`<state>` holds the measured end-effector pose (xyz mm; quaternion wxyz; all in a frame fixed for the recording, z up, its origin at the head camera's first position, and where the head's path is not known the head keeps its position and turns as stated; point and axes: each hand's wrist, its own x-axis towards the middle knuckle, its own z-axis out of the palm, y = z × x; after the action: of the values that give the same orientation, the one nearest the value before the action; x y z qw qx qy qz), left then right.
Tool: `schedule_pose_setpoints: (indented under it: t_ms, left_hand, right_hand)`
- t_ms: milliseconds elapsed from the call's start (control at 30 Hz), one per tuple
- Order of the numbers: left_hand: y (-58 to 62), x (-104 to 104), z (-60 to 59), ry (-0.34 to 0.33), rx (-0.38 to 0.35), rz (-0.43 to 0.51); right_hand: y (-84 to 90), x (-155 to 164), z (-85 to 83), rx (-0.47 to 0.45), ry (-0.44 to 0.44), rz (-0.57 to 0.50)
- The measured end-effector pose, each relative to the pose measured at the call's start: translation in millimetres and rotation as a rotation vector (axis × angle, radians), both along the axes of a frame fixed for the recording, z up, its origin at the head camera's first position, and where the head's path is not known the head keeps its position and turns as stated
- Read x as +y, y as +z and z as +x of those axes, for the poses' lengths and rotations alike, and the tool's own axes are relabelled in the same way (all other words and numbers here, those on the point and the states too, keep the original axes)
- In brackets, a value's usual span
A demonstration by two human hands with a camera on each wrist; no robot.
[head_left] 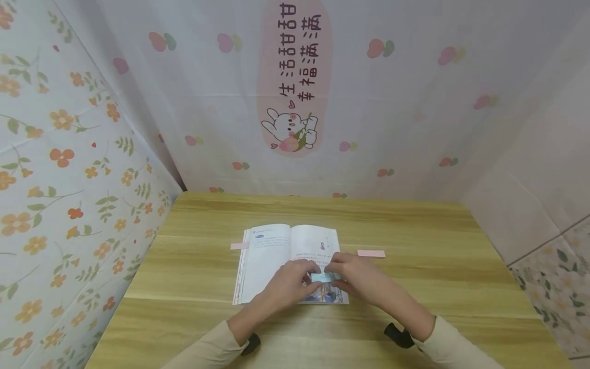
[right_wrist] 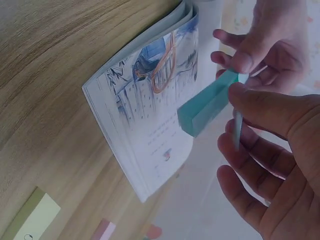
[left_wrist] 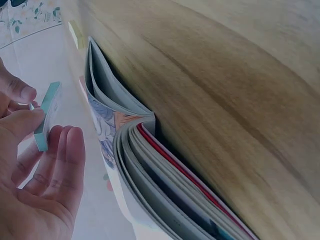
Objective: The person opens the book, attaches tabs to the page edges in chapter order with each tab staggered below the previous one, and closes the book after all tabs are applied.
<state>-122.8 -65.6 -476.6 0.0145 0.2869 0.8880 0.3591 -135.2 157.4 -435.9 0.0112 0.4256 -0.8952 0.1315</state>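
Over the right page of an open book (head_left: 269, 266), both hands meet at a small teal pad of sticky notes (head_left: 324, 277). My left hand (head_left: 290, 281) pinches the pad between thumb and fingers, its other fingers loosely bent in the left wrist view. My right hand (head_left: 361, 277) pinches at the same end of the pad (right_wrist: 207, 105). A thin pale edge (right_wrist: 237, 131) shows below the right thumb; whether it is a lifted sheet I cannot tell. The book's lower right page carries a coloured picture (right_wrist: 160, 62), partly hidden by the hands in the head view.
A pink sticky strip (head_left: 239, 246) sticks out from the book's left edge. Right of the book lies a pink sticky pad (head_left: 371, 253) on the wooden table (head_left: 193, 277). Near it, the right wrist view has a yellow pad (right_wrist: 32, 217). Printed curtains (head_left: 396, 113) hang behind.
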Motion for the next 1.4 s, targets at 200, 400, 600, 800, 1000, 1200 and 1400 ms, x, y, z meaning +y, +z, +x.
schedule_pose_setpoints:
  t_ms: [200, 400, 600, 800, 1000, 1200, 1400]
  left_hand:
    - [-2.2, -1, 0.2, 0.005, 0.013, 0.014]
    - [-3.7, -1, 0.3, 0.002, 0.0, 0.05]
    - [-6.9, -2, 0.9, 0.005, -0.005, 0.072]
    - [-6.9, -4, 2.3, 0.014, -0.001, 0.105]
    - [-7.5, -4, 2.2, -0.005, 0.004, 0.124]
    - [-6.8, -7, 2.5, -0.01, 0.015, 0.118]
    - [-5.0, -10, 2.6, -0.016, 0.043, 0.131]
  right_hand:
    - [1.0, 0, 0.3, -0.014, -0.009, -0.018]
    - [-4.0, 1, 0.0, -0.089, -0.047, -0.041]
    - [-7.5, 4, -0.3, -0.106, -0.067, -0.038]
    - [-14.0, 3, -1.1, -0.111, -0.073, -0.031]
    - [-19.2, 3, -0.2, -0.119, -0.078, -0.017]
    - [-15.5, 3, 1.0, -0.103, -0.05, -0.055]
    - [-9.3, 3, 1.9, -0.072, -0.027, -0.076]
